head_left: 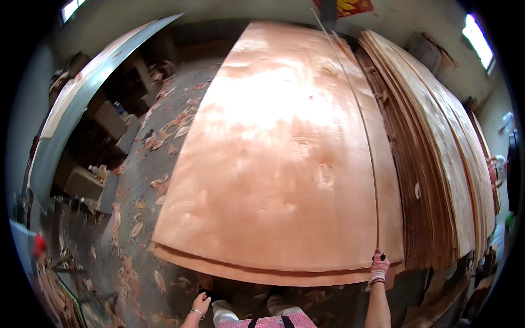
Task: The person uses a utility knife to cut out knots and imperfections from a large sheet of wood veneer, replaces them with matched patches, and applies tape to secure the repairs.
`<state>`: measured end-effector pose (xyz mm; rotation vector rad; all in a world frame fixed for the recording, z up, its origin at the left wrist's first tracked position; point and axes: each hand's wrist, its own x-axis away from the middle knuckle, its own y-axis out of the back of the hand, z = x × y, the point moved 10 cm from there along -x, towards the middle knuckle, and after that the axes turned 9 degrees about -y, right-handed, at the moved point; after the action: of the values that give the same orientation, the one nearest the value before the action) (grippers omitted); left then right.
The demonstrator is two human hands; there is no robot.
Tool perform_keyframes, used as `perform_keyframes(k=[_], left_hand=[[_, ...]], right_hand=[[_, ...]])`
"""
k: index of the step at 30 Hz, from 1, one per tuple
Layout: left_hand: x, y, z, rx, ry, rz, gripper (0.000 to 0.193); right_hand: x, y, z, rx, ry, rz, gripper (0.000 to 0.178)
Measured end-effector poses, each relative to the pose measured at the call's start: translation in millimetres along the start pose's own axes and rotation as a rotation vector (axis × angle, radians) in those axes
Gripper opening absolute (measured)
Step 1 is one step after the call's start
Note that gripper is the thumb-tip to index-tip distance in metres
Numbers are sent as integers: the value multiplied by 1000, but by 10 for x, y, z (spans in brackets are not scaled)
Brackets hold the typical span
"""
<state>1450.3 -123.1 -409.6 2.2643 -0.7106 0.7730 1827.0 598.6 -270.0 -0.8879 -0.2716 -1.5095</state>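
A large stack of reddish-brown wood veneer sheets (262,197) lies in front of me, glossy where light strikes the top sheet. Along its right side runs a long thin strip (367,142), from the near edge to beyond the far end. My right hand (378,267), in a pinkish glove with a striped cuff, is closed round the strip's near end at the front edge. A small dark thing also shows at those fingers. Below the stack's front edge, my left hand (201,304) hangs with curled fingers by a small dark thing I cannot make out. A band circles that wrist.
Thick piles of veneer (437,147) stand close along the right side. At left is a raised pale-topped panel (71,112) with boxes (85,183) beneath. Veneer scraps (158,188) litter the grey floor (139,169). Wood offcuts (60,284) lie at the lower left.
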Motion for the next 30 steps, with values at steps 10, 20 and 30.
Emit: perform_keyframes(k=[10,20,30], left_hand=[[1106,1300,1760,194,171,-106,47],[1785,2987,2352,471,226,-295,46],[910,4068,1991,805,72,-365,41]], right_hand=[[1612,-2636,-2327,962,201,-145,34],[2560,-3815,-3456,906,-87,61,34],[2384,-4934,-3673,1060,328,-340,32]])
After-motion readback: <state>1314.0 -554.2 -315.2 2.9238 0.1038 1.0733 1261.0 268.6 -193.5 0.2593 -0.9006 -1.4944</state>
